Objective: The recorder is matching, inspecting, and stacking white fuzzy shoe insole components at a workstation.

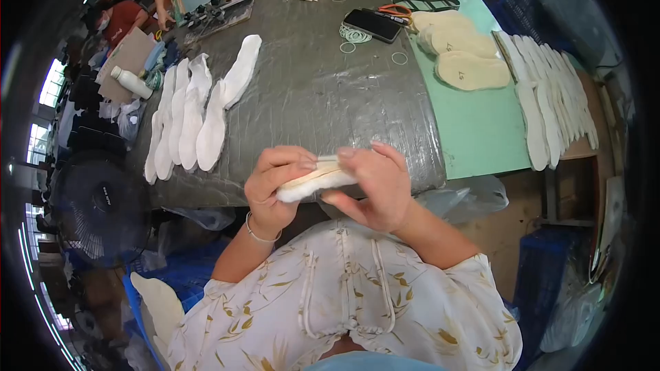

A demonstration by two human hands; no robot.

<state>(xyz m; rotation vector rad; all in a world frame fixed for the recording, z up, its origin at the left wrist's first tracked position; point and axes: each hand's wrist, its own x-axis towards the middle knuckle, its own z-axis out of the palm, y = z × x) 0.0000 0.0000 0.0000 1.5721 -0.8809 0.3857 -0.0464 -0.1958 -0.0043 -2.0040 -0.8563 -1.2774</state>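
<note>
On my feed's left, a dark fan (103, 199) stands beside the table, where white insoles (210, 134) lie in an overlapping row on the grey covering, just before the left hand (269, 182), which I see curled tight around one end of a fluffy white bundle (313, 185), folded or stacked, I cannot tell which. That bundle sits raised between both hands at the table's near edge, the right hand (380, 189) spread at its other end with fingers above and thumb below, its firmness unclear to me; farther right, cream soles (472, 71) overlap on a green sheet (464, 130), beside a long row of pale soles (546, 96).
</note>
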